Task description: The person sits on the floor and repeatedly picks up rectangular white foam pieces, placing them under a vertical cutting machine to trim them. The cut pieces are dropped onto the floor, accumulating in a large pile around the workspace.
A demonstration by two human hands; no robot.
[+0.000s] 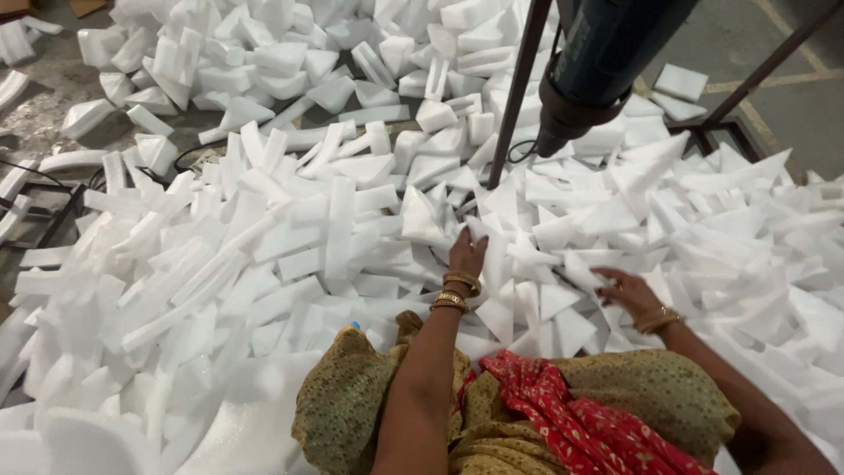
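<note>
Head view: left hand [467,253] lies open on a foam piece [489,255] mid-heap, right hand [622,290] curls loosely onto foam scraps [563,303] beside it, gripping nothing firmly; loose stacked pieces could probably slide off if nudged.

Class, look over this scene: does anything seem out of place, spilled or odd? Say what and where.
White foam offcuts lie heaped loosely across the floor, unsorted, burying black cables at left. A dark power tool hangs over the heap. The left hand and right hand reach into the pieces. Nothing looks broken.
</note>
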